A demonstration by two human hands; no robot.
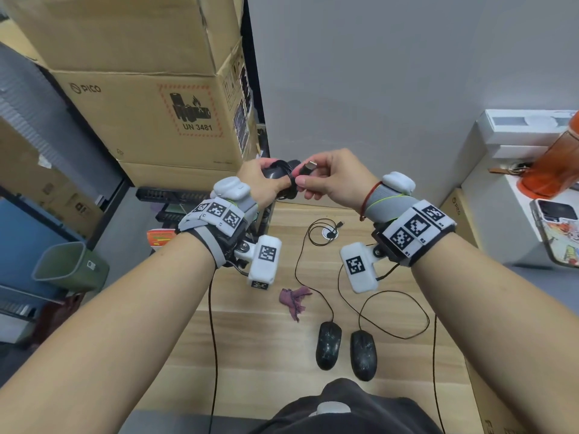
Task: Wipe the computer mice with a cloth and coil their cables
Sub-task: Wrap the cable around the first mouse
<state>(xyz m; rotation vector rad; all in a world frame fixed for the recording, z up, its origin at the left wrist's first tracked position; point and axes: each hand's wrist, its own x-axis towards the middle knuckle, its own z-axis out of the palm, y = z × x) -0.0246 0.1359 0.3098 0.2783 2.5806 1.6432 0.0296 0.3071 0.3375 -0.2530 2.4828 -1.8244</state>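
My left hand point(261, 180) grips a black mouse point(272, 174) held up above the far end of the wooden table, with its cable wound around it. My right hand point(332, 177) pinches the cable's USB plug point(308, 167) right beside the mouse. Two more black mice lie side by side on the wooden table point(250, 333), one on the left point(328, 344) and one on the right point(363, 354), their cables trailing loose in loops point(394, 311). A crumpled purple cloth point(294, 300) lies on the table to the left of them.
Stacked cardboard boxes point(150, 120) stand at the left, a grey wall panel point(391, 89) behind. A green bin point(70, 266) sits on the floor at left. At right are white boxes point(513, 136), an orange bottle point(554, 164) and a phone point(557, 230).
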